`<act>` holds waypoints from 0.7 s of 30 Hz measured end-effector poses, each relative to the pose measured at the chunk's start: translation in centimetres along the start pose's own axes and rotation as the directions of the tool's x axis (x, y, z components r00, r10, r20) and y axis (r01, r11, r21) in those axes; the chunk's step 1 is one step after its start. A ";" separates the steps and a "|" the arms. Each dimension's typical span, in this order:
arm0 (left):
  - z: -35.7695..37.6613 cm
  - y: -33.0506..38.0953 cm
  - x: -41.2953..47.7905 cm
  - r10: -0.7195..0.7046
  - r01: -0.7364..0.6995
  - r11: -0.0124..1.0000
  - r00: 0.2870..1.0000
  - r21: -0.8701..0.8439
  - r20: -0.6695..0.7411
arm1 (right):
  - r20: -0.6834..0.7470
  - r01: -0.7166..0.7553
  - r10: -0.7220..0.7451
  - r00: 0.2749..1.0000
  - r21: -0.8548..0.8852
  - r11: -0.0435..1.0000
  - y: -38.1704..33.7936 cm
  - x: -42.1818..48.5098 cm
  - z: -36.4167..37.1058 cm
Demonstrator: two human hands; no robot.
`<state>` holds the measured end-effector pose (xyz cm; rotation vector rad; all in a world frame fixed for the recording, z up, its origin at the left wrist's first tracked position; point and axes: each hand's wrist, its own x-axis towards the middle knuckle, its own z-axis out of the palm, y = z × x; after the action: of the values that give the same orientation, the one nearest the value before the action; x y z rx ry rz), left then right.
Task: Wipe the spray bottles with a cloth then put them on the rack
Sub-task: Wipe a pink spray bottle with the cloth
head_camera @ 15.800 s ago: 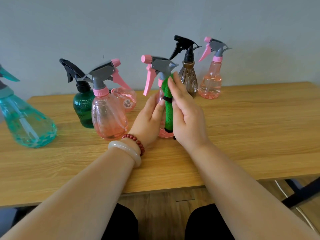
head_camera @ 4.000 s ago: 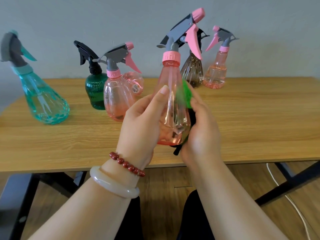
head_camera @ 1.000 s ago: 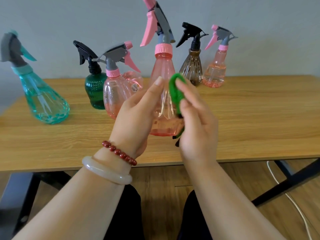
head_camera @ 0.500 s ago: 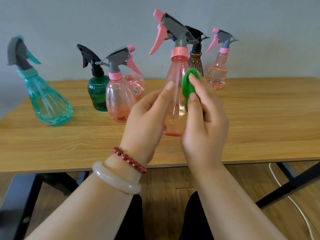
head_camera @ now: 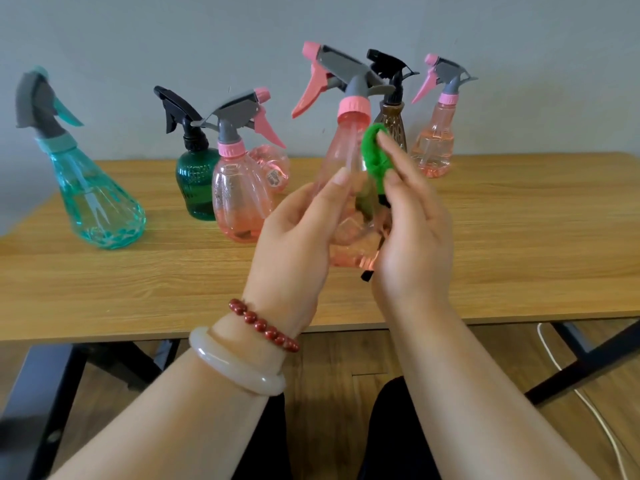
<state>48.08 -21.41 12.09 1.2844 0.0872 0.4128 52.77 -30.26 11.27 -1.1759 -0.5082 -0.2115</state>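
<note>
Over the wooden surface (head_camera: 519, 237), we hold the pink spray bottle (head_camera: 346, 150) up in the air. Our left grip (head_camera: 294, 244) is curled round its belly, so we should hold tight and turn it slowly. Our right grip (head_camera: 412, 244) pinches the green cloth (head_camera: 372, 154) against its shoulder; we should rub all the way round, from top to bottom.

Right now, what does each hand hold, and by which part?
The left hand grips the pink spray bottle round its lower body; the right hand holds a green cloth against the bottle's side.
</note>
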 end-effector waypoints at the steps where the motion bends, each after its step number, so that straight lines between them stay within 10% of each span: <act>1: 0.1 0.1 0.0 -0.003 0.003 1.000 1.000 0.001 0.001 | 0.011 -0.023 0.022 1.000 0.034 0.999 0.0 0.2 -0.1; 10: -0.2 1.3 1.1 -0.071 0.063 0.996 0.991 -0.067 -0.116 | 0.239 0.497 -0.435 0.868 -0.406 0.767 2.5 -3.4 0.9; 13: -0.1 1.1 1.1 -0.056 0.054 0.998 0.994 -0.028 -0.092 | 0.148 0.325 -0.290 0.946 -0.404 0.855 1.8 -1.9 0.7; 16: 0.5 0.8 0.7 -0.015 0.017 0.998 0.999 0.056 -0.049 | -0.030 -0.068 0.067 0.997 -0.012 0.998 0.6 0.1 0.5; 21: 0.6 1.3 1.1 0.008 -0.001 0.995 0.998 0.100 -0.065 | 0.051 0.160 -0.153 0.987 -0.217 0.963 1.1 -1.2 0.5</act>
<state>48.93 -21.31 13.67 1.3702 0.1622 0.4594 52.11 -29.49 9.90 -1.3583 -0.6204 -0.3929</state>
